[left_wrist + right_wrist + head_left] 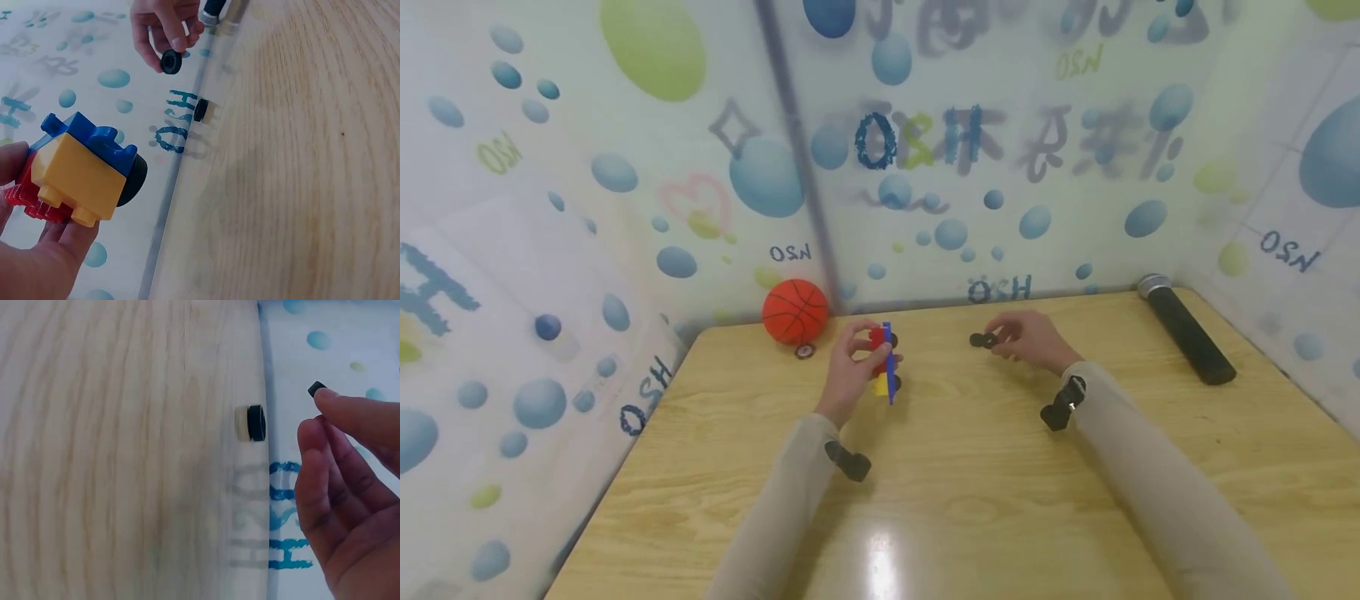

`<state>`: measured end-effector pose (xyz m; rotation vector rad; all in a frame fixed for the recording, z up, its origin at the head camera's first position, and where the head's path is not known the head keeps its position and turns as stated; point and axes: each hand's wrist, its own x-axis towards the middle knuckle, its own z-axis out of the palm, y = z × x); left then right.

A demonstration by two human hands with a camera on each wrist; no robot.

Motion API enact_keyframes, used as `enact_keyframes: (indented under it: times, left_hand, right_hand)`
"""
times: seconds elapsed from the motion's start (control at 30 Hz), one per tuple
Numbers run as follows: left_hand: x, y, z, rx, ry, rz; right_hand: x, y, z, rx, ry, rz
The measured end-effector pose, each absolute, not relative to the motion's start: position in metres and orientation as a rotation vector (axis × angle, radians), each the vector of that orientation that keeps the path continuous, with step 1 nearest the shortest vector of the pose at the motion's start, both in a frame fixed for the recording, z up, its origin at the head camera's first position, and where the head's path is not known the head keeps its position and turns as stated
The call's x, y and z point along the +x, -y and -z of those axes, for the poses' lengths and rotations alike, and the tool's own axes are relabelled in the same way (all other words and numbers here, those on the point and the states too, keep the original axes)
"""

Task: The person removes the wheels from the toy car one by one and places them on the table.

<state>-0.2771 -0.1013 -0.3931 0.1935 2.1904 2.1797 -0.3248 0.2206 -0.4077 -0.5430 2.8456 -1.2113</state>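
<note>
My left hand [857,362] grips a toy car [882,360] built of red, blue and yellow blocks, held above the wooden table [970,492]. The left wrist view shows its yellow block, blue top and one black wheel [81,169]. My right hand [1015,340] pinches a small black wheel [980,340] between thumb and fingertips, to the right of the car and apart from it. That wheel [170,61] also shows in the left wrist view and at a fingertip [317,389] in the right wrist view.
An orange basketball [795,311] sits at the table's far left with a loose wheel [805,351] beside it. Another loose wheel [201,110] lies at the far edge by the wall. A black microphone [1183,329] lies at the far right. Printed walls enclose three sides.
</note>
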Motion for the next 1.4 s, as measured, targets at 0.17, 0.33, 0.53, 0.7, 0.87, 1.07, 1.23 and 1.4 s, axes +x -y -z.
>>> enact_keyframes:
  times: [0.17,0.33,0.53,0.7,0.87,1.07,1.23,1.4]
  left_hand:
    - [-0.277,0.103,0.394,0.195,-2.202,-2.168]
    - [-0.276,0.103,0.393,0.197,-2.218,-2.148]
    - [-0.276,0.103,0.395,0.215,-2.207,-2.15]
    - [-0.278,0.102,0.397,0.238,-2.2,-2.156]
    - [-0.28,0.099,0.395,0.242,-2.204,-2.141]
    - [-0.281,0.098,0.394,0.227,-2.202,-2.116]
    - [-0.281,0.097,0.395,0.228,-2.21,-2.106]
    - [-0.281,0.096,0.396,0.251,-2.206,-2.096]
  right_hand:
    - [-0.332,-0.225,0.409,-0.438,-2.858,1.167]
    - [-0.336,-0.224,0.409,-0.314,-2.883,1.084]
    - [-0.342,-0.223,0.421,-0.191,-2.895,1.071]
    - [-0.349,-0.222,0.43,-0.139,-2.944,0.998]
    - [-0.353,-0.217,0.43,-0.075,-2.942,0.988]
    - [-0.354,-0.214,0.427,-0.011,-2.91,0.981]
    - [-0.356,-0.216,0.428,0.003,-2.897,0.964]
    - [-0.357,-0.218,0.429,-0.02,-2.906,0.948]
